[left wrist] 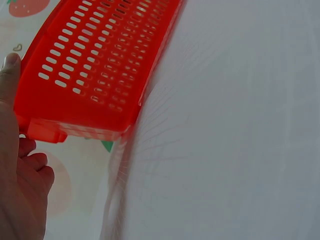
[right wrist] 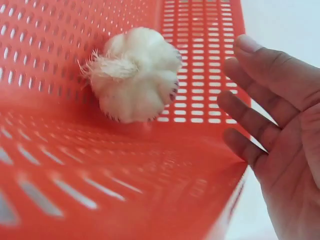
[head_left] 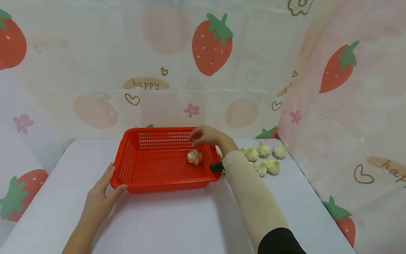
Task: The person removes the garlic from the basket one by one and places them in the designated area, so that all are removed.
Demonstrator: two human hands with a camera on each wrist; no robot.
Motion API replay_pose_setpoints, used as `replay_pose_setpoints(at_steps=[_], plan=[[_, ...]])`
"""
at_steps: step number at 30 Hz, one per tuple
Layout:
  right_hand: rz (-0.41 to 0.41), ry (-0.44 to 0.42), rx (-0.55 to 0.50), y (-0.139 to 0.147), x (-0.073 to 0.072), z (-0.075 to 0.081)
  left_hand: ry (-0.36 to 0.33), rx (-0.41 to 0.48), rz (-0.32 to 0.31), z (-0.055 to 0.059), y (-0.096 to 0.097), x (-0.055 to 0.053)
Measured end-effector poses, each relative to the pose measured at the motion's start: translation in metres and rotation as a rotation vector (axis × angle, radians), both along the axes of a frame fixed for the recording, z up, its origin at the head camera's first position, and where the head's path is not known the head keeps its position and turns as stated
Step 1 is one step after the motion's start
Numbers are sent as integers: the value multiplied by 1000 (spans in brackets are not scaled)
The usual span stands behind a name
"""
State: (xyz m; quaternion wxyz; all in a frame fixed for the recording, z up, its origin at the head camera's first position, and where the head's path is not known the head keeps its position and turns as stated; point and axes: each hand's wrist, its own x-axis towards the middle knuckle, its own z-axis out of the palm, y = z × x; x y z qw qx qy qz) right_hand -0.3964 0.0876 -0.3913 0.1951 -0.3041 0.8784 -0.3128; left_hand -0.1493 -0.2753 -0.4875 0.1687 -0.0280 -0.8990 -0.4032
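Observation:
A red plastic basket (head_left: 158, 188) with slotted walls sits on the white table. My left hand (head_left: 100, 199) holds it by the near left corner, thumb at the front rim and fingers along the left side. In the left wrist view the fingers curl below the rim. Inside the basket, toward its right end, is one garlic bulb (head_left: 195, 157), its roots facing up in the right wrist view (right wrist: 137, 75). Over the right rear rim hovers my right hand (head_left: 210, 135), fingers loosely bent and apart from the bulb, holding nothing.
Several pale garlic bulbs (head_left: 263, 149) lie on the table (head_left: 177, 222) just right of the basket, some partly hidden by the right forearm. A printed cloth (head_left: 253, 70) with strawberries hangs behind and at the sides.

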Motion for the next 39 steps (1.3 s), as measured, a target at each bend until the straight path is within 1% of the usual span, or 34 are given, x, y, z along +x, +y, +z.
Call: replay_pose_setpoints(at_steps=[3,9,19,22,27,31,33,39], plan=[[2,-22,1,0,1,-5,2,-1,2,0,-1,0],[-4,-45,48,-1,5,-12,3,-7,1,1,-1,0],[-38,-73,128,-3,10,-15,14,-13,2,-2,-1,-1],[-38,-41,169,-4,12,-17,6,-8,0,-2,-1,-1],[-24,38,252,-7,15,-18,-12,-8,5,-2,-1,-2],[-24,50,260,-8,16,-17,-12,-11,7,-3,-1,-3],[-20,36,257,-8,17,-17,-15,-10,7,-3,-1,-3],[-20,-76,236,-8,19,-13,-19,-3,0,-3,-2,-3]])
